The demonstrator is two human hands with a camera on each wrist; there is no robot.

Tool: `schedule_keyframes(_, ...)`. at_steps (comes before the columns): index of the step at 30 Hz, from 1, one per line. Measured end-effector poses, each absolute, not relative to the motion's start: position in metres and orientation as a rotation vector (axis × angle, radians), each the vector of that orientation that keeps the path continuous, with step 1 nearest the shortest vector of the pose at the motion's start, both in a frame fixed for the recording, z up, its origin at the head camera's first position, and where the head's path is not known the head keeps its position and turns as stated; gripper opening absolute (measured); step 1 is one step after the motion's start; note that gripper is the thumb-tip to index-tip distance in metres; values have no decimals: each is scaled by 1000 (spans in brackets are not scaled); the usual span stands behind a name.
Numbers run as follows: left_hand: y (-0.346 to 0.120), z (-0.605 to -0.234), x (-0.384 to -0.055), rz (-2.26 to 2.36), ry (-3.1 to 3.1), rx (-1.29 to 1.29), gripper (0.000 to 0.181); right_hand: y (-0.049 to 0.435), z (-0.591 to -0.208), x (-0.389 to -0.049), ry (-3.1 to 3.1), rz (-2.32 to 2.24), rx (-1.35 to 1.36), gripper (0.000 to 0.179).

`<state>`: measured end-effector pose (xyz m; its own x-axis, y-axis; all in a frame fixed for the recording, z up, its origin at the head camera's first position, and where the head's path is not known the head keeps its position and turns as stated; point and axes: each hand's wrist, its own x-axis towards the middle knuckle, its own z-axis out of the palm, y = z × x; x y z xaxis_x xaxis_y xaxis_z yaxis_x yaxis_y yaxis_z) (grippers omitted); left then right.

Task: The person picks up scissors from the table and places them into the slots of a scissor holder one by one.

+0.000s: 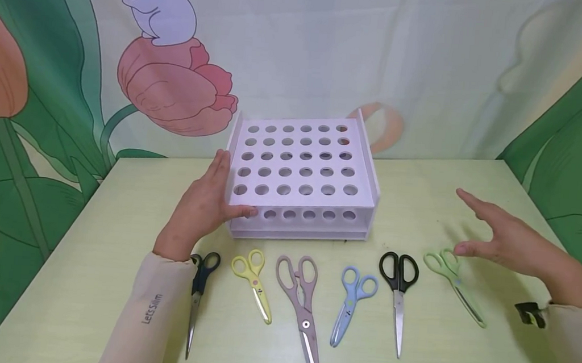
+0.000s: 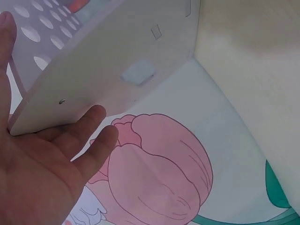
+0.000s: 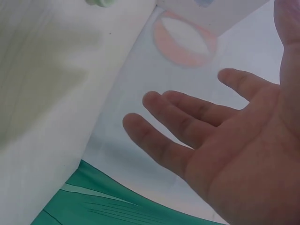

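Observation:
A pale lilac rack (image 1: 315, 200) with rows of round holes stands at the back of the table. My left hand (image 1: 199, 208) rests against its front left corner. Its fingers stretch along the side panel (image 2: 108, 70), and the thumb lies across the front. Over the right side of the table, my right hand (image 1: 512, 241) hovers with fingers spread, touching nothing visible. Nearest to it are green scissors (image 1: 457, 284). Black-handled scissors (image 1: 399, 290) and blue scissors (image 1: 349, 308) lie farther left. Before the left hand are yellow scissors (image 1: 255, 287) and dark-handled scissors (image 1: 199, 288), partly behind the sleeve.
Large mauve scissors (image 1: 301, 308) lie in the middle of the row, blades toward the near edge. The table (image 1: 412, 202) is pale yellow-green. Behind it hangs a printed curtain (image 1: 301, 45) with flowers and a white animal.

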<state>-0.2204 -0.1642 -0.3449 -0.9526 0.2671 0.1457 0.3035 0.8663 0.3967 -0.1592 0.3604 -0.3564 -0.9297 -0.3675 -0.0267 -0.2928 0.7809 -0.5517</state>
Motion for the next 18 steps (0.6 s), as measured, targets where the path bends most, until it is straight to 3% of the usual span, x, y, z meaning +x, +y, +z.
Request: schedule_keyframes(18,-164,-350,-222,-732,-2963,-387,130,369,-375,-165,2707,-748,-437,78)
